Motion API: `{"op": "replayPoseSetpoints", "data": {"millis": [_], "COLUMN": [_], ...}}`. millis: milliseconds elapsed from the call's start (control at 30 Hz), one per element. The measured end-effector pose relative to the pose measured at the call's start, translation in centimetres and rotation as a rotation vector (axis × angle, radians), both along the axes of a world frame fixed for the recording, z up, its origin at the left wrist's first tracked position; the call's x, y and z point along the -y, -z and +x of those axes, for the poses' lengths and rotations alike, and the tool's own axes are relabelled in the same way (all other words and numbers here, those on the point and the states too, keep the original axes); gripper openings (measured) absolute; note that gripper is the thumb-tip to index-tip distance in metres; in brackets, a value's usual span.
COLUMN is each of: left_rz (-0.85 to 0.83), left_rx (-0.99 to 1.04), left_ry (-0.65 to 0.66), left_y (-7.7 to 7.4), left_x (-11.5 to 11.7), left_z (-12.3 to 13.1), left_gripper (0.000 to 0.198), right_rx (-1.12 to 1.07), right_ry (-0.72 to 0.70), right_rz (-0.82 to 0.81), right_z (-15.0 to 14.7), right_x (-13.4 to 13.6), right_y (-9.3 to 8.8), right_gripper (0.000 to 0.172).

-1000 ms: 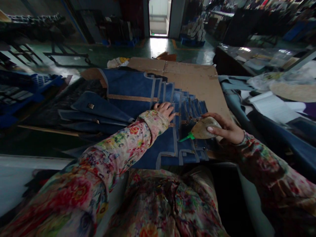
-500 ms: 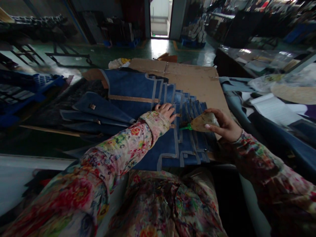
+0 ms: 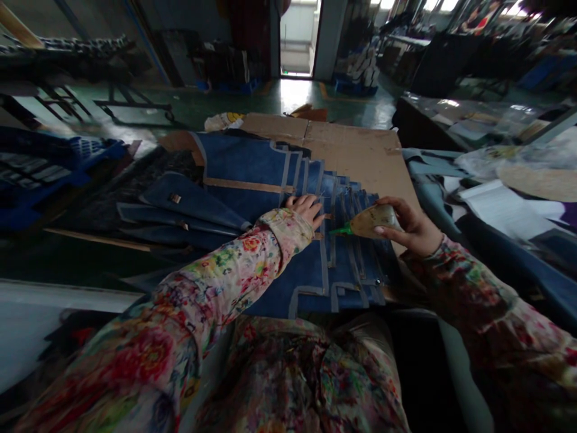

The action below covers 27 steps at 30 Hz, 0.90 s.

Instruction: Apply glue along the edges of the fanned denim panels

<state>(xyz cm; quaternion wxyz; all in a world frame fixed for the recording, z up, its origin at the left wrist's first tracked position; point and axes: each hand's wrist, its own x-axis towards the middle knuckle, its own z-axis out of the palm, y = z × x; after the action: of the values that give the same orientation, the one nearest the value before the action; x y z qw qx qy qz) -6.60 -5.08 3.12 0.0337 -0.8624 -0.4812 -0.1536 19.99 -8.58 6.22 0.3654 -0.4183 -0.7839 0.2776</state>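
Several blue leather-like panels (image 3: pixel 243 159) with grey edges lie overlapped in a stepped row in front of me. My left hand (image 3: pixel 306 209) rests on them, palm down, fingers spread. In my right hand (image 3: pixel 412 227) is a glue bottle (image 3: pixel 375 221), tilted on its side, with a green nozzle pointing left. The nozzle tip is just above or on the overlapped edges, right of my left hand; whether it touches, I cannot tell. Brown strips (image 3: pixel 247 184) run across the panels. More blue pieces (image 3: pixel 193 201) are folded at the left.
A cardboard sheet (image 3: pixel 356 141) lies under the panels at the back. Blue pieces, white papers (image 3: pixel 491 198) and clear plastic (image 3: pixel 500 159) are heaped at the right. A blue pallet (image 3: pixel 85 156) stands on the floor at the left. A bright doorway (image 3: pixel 297 39) is straight ahead.
The whole view has shifted slightly, so the scene sits a little lower and to the right. Both hands stay nearly where they were over the panels, the bottle still in the right one.
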Motion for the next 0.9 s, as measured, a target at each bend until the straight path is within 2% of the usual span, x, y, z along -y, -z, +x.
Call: {"op": "replayPoseSetpoints", "data": {"millis": [100,367,700,900], "left_rz": [0.004,0.034,0.048,0.037], "left_rx": [0.011,0.036,0.042,0.04], "left_ry": [0.004,0.005,0.014,-0.012], "left_y": [0.1,0.7,0.8,0.9], "left_x": [-0.1,-0.5,-0.6,-0.7], "left_z": [0.0,0.1,0.0,0.1], "left_gripper": [0.03,0.031,0.03,0.029], "right_rx": [0.009,0.012,-0.054,-0.039], "right_ry": [-0.017,0.076,0.089,0.089], "right_rz": [-0.044,0.061,-0.002,0.022], "right_z": [0.0,0.5,0.0,0.2], "right_x": [0.0,-2.2,-3.3,-4.7], "right_y": [0.1,1.0,1.2,1.5], "right_gripper": [0.054,0.057,0.056,0.057]}}
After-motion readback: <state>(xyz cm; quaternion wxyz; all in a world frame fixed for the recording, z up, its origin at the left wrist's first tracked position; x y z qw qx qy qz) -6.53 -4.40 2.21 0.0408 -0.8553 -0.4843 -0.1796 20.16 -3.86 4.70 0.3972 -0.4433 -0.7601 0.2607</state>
